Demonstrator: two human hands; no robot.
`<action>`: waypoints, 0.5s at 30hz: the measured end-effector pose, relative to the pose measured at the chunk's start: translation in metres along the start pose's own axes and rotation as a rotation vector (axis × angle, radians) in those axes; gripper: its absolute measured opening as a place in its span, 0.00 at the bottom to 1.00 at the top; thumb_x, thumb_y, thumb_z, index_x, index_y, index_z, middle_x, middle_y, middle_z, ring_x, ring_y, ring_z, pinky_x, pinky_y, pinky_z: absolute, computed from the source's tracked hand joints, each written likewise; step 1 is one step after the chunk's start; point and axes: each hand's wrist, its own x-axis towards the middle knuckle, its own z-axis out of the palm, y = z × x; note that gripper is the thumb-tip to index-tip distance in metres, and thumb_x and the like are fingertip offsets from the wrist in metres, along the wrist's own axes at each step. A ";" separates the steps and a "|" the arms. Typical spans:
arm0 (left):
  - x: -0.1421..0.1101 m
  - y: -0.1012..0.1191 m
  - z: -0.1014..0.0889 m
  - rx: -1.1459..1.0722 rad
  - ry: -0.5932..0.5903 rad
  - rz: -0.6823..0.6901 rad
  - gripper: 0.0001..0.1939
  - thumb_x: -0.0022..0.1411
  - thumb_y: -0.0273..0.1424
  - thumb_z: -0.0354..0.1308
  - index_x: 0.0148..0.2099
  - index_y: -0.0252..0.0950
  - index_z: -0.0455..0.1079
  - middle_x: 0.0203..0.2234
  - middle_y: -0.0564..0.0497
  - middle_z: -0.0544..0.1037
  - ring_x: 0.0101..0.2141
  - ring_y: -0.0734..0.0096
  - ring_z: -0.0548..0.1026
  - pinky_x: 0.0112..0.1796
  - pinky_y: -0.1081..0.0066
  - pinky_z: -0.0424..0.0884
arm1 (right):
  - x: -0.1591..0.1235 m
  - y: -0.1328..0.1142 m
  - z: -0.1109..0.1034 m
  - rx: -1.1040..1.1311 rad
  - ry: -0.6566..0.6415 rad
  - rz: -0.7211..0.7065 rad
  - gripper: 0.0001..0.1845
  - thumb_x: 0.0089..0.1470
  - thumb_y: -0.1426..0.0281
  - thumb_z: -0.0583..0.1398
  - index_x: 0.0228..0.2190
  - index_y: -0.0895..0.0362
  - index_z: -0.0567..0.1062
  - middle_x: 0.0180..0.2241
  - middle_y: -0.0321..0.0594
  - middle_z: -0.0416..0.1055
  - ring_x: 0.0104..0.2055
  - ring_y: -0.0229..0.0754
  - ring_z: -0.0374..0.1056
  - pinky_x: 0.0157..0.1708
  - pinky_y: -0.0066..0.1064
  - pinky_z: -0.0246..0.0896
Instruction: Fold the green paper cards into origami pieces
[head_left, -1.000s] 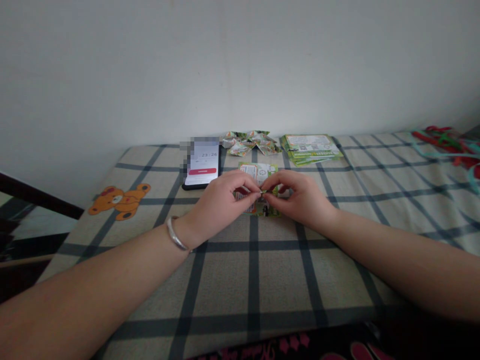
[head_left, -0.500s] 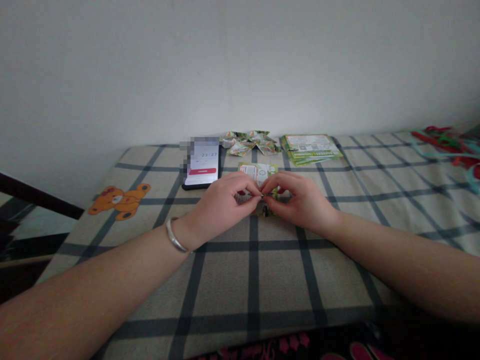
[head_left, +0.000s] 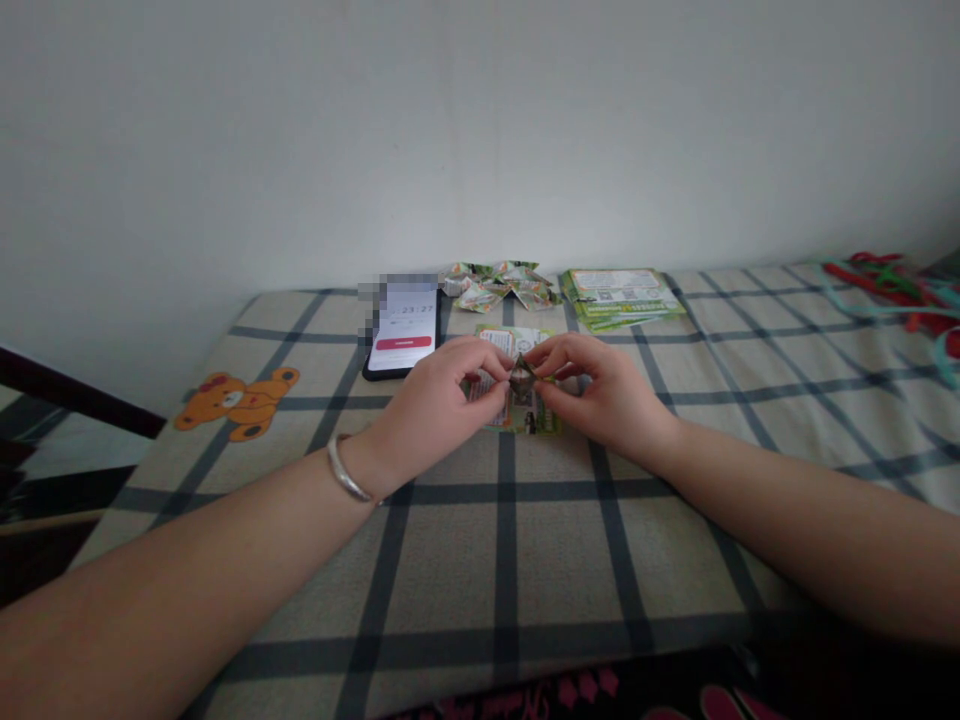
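Between my two hands is a small piece of folded printed paper (head_left: 523, 382), with a dark peaked top edge. My left hand (head_left: 465, 385), with a silver bangle on the wrist, pinches its left side between thumb and fingers. On the opposite side, my right hand (head_left: 589, 380) pinches it the same way. Beneath the fingers a green and white printed sheet (head_left: 541, 420) lies flat on the checked tablecloth (head_left: 465, 560); the hands cover part of it.
Against the wall lie several folded paper pieces (head_left: 484, 295) and, to their right, a stack of green printed sheets (head_left: 622, 297). A phone (head_left: 405, 340) showing a timer lies left of them. Further left is a bear cutout (head_left: 240, 402); red and green strips (head_left: 889, 285) lie far right.
My fingertips have moved slightly apart from where they met. The folded paper between them now stands open in a peak and shows more.
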 end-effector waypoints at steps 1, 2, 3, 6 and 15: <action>0.000 0.000 0.000 0.010 -0.006 -0.004 0.04 0.59 0.23 0.58 0.33 0.37 0.68 0.37 0.52 0.76 0.41 0.70 0.74 0.44 0.67 0.70 | 0.000 0.000 0.000 -0.014 0.001 -0.016 0.07 0.48 0.77 0.61 0.27 0.54 0.69 0.40 0.40 0.76 0.42 0.42 0.72 0.39 0.35 0.68; 0.000 0.001 0.000 0.021 -0.013 -0.011 0.03 0.59 0.24 0.58 0.34 0.37 0.68 0.37 0.52 0.76 0.40 0.70 0.74 0.44 0.67 0.70 | 0.001 0.000 -0.001 -0.035 -0.001 -0.032 0.07 0.48 0.78 0.60 0.27 0.54 0.69 0.39 0.40 0.76 0.42 0.42 0.71 0.39 0.35 0.67; 0.000 0.002 0.000 0.034 -0.017 -0.021 0.04 0.58 0.23 0.58 0.36 0.37 0.69 0.36 0.53 0.76 0.40 0.70 0.74 0.44 0.67 0.71 | 0.001 -0.001 -0.001 -0.062 -0.006 -0.048 0.08 0.48 0.78 0.60 0.27 0.53 0.69 0.39 0.40 0.76 0.41 0.42 0.71 0.40 0.35 0.67; 0.002 0.006 -0.001 0.067 -0.035 -0.019 0.09 0.58 0.22 0.58 0.41 0.37 0.70 0.36 0.53 0.76 0.39 0.70 0.74 0.44 0.68 0.71 | 0.002 -0.004 -0.002 -0.142 -0.040 -0.079 0.09 0.48 0.79 0.60 0.28 0.53 0.68 0.38 0.39 0.75 0.41 0.42 0.71 0.40 0.35 0.66; 0.004 0.006 -0.002 0.065 -0.063 0.038 0.08 0.58 0.20 0.56 0.39 0.37 0.71 0.35 0.53 0.75 0.40 0.71 0.74 0.44 0.69 0.70 | 0.000 -0.009 -0.003 -0.218 -0.051 -0.053 0.05 0.50 0.74 0.62 0.31 0.52 0.72 0.43 0.39 0.76 0.45 0.45 0.72 0.43 0.37 0.67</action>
